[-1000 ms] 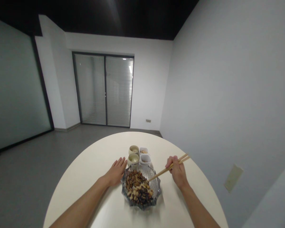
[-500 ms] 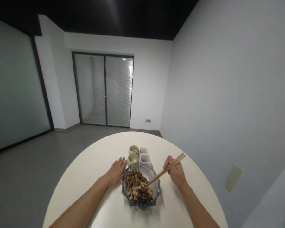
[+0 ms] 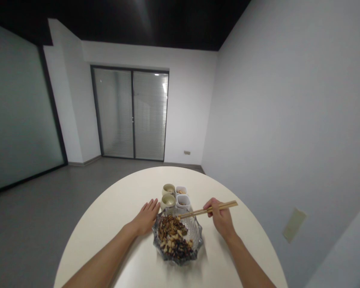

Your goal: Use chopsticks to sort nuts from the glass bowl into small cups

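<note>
A cut-glass bowl [image 3: 198, 234] full of mixed dark and pale nuts or seeds stands on a round white table [image 3: 114, 216]. My left hand [image 3: 146, 217] lies flat and open on the table, its fingers touching the bowl's left rim. My right hand [image 3: 219, 215] is closed around a pair of wooden chopsticks [image 3: 208, 210]. The chopsticks lie almost level, their tips over the far rim of the bowl. I cannot tell whether anything is pinched between the tips.
Just beyond the bowl stand two round cream cups [image 3: 168, 199] and two small square white cups [image 3: 183, 200]. A white wall runs along the table's right side. Grey floor and glass doors lie beyond the far edge.
The chopstick tips have lifted out of the nut pile and swung toward the bowl's far rim, going from slanted to nearly level. My right hand shifted slightly left. My left hand has stayed put.
</note>
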A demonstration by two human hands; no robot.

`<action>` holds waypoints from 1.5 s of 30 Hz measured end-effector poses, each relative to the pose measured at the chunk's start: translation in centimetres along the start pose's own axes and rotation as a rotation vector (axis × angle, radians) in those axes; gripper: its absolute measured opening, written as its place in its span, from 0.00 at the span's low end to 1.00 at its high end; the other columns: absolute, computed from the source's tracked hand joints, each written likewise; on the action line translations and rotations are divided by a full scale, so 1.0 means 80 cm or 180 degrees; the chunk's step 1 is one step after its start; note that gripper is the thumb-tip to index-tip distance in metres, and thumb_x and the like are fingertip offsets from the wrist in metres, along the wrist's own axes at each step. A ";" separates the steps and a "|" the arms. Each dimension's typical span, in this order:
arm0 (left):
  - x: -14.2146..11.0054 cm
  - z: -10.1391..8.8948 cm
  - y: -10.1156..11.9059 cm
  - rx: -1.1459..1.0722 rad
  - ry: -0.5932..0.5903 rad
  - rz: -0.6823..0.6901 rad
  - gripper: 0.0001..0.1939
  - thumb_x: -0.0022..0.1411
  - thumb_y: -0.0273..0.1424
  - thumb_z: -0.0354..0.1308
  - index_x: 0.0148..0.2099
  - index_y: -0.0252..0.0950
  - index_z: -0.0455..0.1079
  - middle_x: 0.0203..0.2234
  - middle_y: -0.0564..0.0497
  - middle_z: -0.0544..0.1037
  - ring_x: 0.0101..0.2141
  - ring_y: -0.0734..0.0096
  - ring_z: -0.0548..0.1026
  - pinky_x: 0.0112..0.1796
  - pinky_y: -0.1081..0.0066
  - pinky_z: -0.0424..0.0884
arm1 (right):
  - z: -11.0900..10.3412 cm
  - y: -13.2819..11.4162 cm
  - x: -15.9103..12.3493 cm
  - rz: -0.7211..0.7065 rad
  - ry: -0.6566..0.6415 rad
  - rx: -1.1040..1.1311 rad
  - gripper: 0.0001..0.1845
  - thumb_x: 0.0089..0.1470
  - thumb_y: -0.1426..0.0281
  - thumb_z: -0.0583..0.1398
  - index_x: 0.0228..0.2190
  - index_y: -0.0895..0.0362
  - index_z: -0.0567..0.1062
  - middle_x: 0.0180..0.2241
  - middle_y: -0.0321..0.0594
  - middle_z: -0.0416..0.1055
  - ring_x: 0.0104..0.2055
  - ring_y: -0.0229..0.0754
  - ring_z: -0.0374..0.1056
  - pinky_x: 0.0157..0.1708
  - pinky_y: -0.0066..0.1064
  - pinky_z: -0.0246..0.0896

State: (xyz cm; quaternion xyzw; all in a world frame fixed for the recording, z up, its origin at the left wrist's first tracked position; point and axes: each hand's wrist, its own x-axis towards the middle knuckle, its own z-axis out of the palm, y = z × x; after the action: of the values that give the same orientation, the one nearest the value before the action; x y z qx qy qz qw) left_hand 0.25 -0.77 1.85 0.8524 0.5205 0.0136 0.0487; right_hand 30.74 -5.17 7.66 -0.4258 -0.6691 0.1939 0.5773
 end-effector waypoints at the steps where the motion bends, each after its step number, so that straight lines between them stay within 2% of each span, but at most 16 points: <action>1: 0.000 -0.001 0.001 -0.0007 -0.0010 -0.0003 0.33 0.66 0.32 0.43 0.69 0.28 0.40 0.66 0.38 0.39 0.64 0.53 0.38 0.60 0.55 0.42 | 0.000 0.000 0.000 -0.0018 -0.0051 -0.0069 0.31 0.62 0.51 0.47 0.21 0.58 0.74 0.14 0.35 0.62 0.18 0.37 0.59 0.19 0.26 0.54; 6: -0.002 -0.005 0.005 -0.0045 -0.0020 -0.0024 0.32 0.67 0.32 0.43 0.69 0.26 0.41 0.66 0.37 0.39 0.64 0.53 0.38 0.60 0.54 0.43 | -0.001 -0.002 0.001 -0.0202 -0.0243 -0.0512 0.30 0.62 0.54 0.47 0.21 0.57 0.75 0.16 0.36 0.64 0.20 0.38 0.61 0.20 0.27 0.56; 12: -0.003 -0.006 0.005 -0.0037 -0.0007 -0.0014 0.32 0.66 0.30 0.42 0.69 0.26 0.41 0.66 0.37 0.39 0.64 0.53 0.38 0.60 0.55 0.43 | -0.008 -0.004 0.009 -0.0230 -0.0225 -0.0969 0.22 0.60 0.57 0.54 0.23 0.57 0.74 0.20 0.36 0.70 0.23 0.39 0.65 0.25 0.28 0.58; 15: -0.001 -0.001 0.002 -0.0083 0.0040 -0.0007 0.32 0.67 0.32 0.42 0.69 0.27 0.41 0.66 0.37 0.40 0.64 0.53 0.38 0.60 0.55 0.43 | -0.010 -0.004 0.010 -0.0049 -0.0131 -0.0918 0.22 0.58 0.56 0.56 0.21 0.56 0.73 0.16 0.34 0.67 0.20 0.38 0.62 0.22 0.27 0.56; 19: 0.002 0.005 -0.002 -0.0082 0.0087 -0.0011 0.32 0.67 0.33 0.43 0.69 0.29 0.42 0.66 0.39 0.40 0.64 0.54 0.39 0.60 0.54 0.43 | -0.009 -0.005 0.009 0.0137 -0.0175 -0.0708 0.25 0.60 0.55 0.53 0.20 0.56 0.72 0.11 0.32 0.62 0.16 0.36 0.60 0.20 0.27 0.56; 27: 0.001 0.003 -0.001 -0.0069 0.0058 -0.0013 0.32 0.68 0.33 0.43 0.69 0.27 0.40 0.66 0.38 0.39 0.64 0.54 0.38 0.61 0.56 0.42 | -0.005 -0.006 0.003 0.0031 -0.0118 -0.0549 0.27 0.61 0.52 0.52 0.19 0.56 0.72 0.13 0.35 0.65 0.19 0.38 0.64 0.24 0.28 0.61; 45: 0.001 0.001 0.001 0.0003 0.0026 -0.0028 0.33 0.65 0.30 0.43 0.69 0.30 0.41 0.66 0.39 0.40 0.65 0.55 0.38 0.60 0.55 0.43 | -0.002 -0.011 0.000 -0.0072 -0.0005 -0.0550 0.28 0.60 0.51 0.52 0.20 0.56 0.75 0.13 0.35 0.66 0.18 0.38 0.65 0.22 0.28 0.61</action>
State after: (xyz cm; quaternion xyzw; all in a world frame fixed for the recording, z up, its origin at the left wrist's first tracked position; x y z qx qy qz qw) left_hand 0.39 -0.77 1.76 0.8500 0.5244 0.0167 0.0463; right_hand 30.56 -5.66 8.37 -0.4663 -0.6886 0.1293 0.5401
